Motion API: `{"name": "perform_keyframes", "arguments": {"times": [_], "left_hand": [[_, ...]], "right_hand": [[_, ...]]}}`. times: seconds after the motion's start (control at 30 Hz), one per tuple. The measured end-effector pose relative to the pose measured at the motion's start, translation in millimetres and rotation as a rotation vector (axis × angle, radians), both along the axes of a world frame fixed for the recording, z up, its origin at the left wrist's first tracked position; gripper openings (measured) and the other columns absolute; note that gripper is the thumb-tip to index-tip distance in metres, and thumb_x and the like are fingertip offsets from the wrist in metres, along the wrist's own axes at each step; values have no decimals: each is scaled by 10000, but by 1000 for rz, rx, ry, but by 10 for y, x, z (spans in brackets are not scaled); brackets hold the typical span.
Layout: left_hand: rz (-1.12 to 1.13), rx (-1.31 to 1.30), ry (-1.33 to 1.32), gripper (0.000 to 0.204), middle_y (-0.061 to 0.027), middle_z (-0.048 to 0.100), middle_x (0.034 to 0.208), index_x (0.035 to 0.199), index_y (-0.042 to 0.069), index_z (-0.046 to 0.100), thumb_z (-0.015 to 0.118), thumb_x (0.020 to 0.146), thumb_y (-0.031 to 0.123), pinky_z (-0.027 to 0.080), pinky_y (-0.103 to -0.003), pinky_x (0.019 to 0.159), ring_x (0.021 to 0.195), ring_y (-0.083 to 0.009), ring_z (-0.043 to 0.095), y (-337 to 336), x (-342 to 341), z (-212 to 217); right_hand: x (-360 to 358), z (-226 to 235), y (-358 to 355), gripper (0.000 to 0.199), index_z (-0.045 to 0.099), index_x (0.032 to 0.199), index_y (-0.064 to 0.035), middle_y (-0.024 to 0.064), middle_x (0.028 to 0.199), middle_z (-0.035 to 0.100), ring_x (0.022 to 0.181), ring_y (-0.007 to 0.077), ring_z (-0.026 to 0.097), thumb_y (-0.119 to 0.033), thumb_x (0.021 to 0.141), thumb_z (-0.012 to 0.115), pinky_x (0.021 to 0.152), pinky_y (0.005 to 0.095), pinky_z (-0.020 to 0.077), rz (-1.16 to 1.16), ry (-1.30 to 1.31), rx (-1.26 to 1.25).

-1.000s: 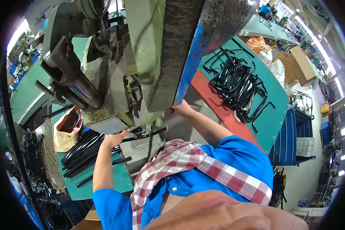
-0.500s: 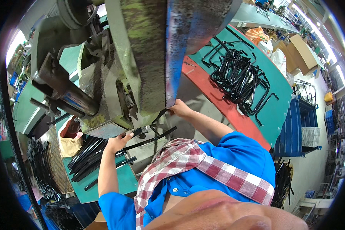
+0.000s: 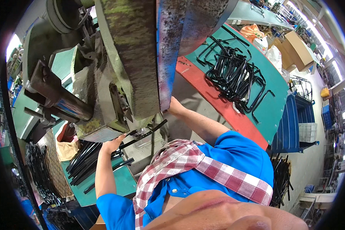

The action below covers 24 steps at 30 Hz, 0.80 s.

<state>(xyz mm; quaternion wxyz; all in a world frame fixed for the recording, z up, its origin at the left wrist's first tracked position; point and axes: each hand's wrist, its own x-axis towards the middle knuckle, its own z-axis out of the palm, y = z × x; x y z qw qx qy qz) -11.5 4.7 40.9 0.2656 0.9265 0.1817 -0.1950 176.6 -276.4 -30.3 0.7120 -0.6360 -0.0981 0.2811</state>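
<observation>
A large, worn green-and-grey machine (image 3: 132, 57) stands right in front of me. Under its lower front edge, my left hand (image 3: 112, 145) is closed on a short visible end of a black tube (image 3: 132, 133); the machine covers part of the fingers. My right hand (image 3: 175, 107) reaches up against the lower tip of the machine's blue-streaked upright part (image 3: 165, 92). Its fingers are hidden behind that part, so their grip does not show. Another black tube (image 3: 153, 128) slants below the machine between my hands. Straight black tubes (image 3: 86, 159) lie in a pile beside my left forearm.
Bent black tubes (image 3: 237, 76) are heaped on a green table with a red edge (image 3: 218, 111) at right. Beyond it stand a blue rack (image 3: 293, 126) and a cardboard box (image 3: 295, 50). A green bench (image 3: 88, 191) and bundled tubes (image 3: 42, 172) are at left.
My left hand has shifted slightly left and down, and its thumb is less visible. The right hand sits a little further behind the machine. The whole view has shifted slightly.
</observation>
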Motion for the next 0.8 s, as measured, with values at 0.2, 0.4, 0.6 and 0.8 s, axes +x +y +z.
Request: {"name": "perform_keyframes", "arguments": {"times": [0.2,0.4,0.6,0.8], "left_hand": [[-25,-155,-65,807,-177,597,1290,1347,74,528,480,844,703,406,-410,1010,1222,-352,527,136,-100,-285],[42,-129,99,728,-175,586,1308,1331,113,561,468,858,658,401,-409,1014,1229,-353,523,-91,17,37],[21,-67,-10,452,-144,659,1156,1179,52,624,578,932,427,438,-383,943,1096,-329,585,-172,-71,85],[22,-220,8,531,-164,669,832,971,-28,653,579,925,496,482,-373,759,801,-259,625,-121,-117,-376]], "right_hand": [[4,8,-8,293,580,900,-29,16,706,541,614,118,500,-308,908,667,562,295,413,15,-15,-7],[101,-127,-9,289,582,882,-39,5,697,529,610,108,484,-314,912,666,557,283,399,-27,-44,57],[18,-70,42,287,585,893,-29,4,700,521,618,113,481,-305,914,662,555,284,391,-11,-78,27],[35,-55,-10,315,593,883,-10,21,700,535,610,119,495,-318,910,653,549,292,406,-29,-49,-61]]}}
